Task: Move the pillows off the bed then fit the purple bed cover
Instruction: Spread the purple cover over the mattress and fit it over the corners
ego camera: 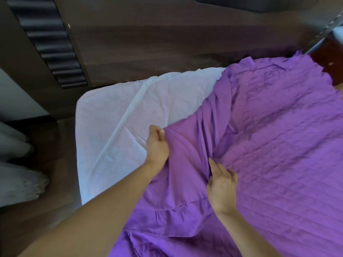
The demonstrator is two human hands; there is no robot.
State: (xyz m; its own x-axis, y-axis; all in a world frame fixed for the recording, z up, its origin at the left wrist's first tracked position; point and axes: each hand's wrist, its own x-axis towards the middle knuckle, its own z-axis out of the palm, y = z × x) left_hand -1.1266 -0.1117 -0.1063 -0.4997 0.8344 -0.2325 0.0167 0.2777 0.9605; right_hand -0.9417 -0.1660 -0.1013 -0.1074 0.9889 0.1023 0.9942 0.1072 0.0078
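The purple bed cover [278, 136] lies over the right and near part of the bed, quilted on the right and bunched in smooth folds along its left edge. The white sheet [115, 112] of the mattress shows bare at the bed's far left corner. My left hand [156, 145] pinches a fold of the purple cover at its left edge, over the white sheet. My right hand [221, 184] lies lower and to the right, its fingers dug into the bunched purple folds and gripping them.
A dark wooden headboard [167, 39] runs along the far side of the bed. White pillows [16, 171] lie on the dark floor to the left of the bed. A dark ribbed panel [50, 41] stands at the upper left.
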